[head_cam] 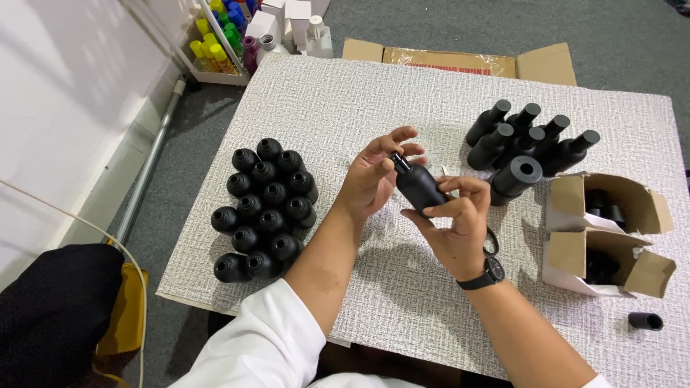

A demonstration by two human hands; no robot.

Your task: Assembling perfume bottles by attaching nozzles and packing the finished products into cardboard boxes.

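Above the middle of the tabletop (402, 287), a black bottle (420, 188) tilts, neck up-left. The right hand (456, 219) is clasped round its body; the left hand (374, 176), nearer the neck, pinches the cap (397, 159).

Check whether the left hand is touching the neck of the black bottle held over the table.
Touching. The head view shows the left hand with fingertips pinched on the neck of the black bottle, while the right hand grips its body.
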